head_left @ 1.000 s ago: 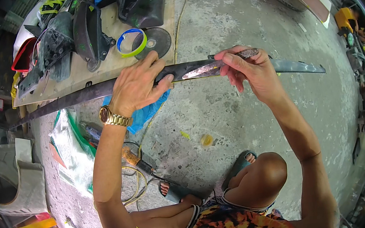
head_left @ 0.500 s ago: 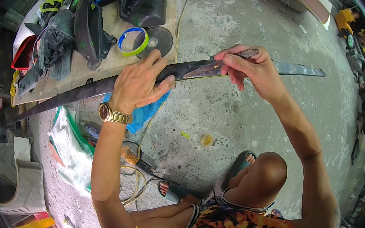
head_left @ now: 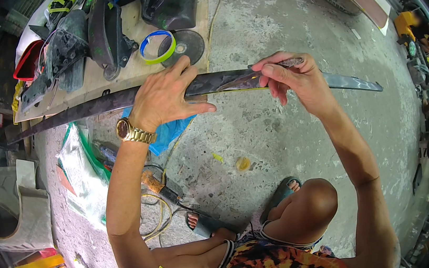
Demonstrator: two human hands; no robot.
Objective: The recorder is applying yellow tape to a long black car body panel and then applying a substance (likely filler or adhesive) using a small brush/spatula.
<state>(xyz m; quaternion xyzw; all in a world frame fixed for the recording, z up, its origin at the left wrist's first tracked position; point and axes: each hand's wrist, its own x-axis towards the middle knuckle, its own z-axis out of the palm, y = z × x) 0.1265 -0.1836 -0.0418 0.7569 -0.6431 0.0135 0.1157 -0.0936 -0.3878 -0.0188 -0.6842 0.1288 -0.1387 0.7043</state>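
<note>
A long, curved, dark strip point(head_left: 89, 106) runs across the view at the front edge of a plywood board point(head_left: 129, 80). My left hand point(head_left: 165, 94) lies over the strip left of the middle, fingers hooked on its upper edge and thumb stretched out to the right. My right hand point(head_left: 290, 77) pinches a slim, blade-like tool point(head_left: 296, 61) with a stained handle; its narrow blade lies along the strip, between my hands. Just beyond the strip are a black disc point(head_left: 189, 47) and a roll of blue and yellow-green tape point(head_left: 158, 59).
Dark plastic panels point(head_left: 168, 9) crowd the board. A clear bag point(head_left: 79, 181), blue sheet point(head_left: 164, 137), cabled power tool point(head_left: 159, 185) and cords lie on the concrete floor point(head_left: 279, 142). A grey moulded part point(head_left: 21, 198) is at left. Another person point(head_left: 422, 31) is at far right.
My left thumb has lifted from the strip's face and stretched to the right, with the hand slightly higher. My right hand and tool have barely moved.
</note>
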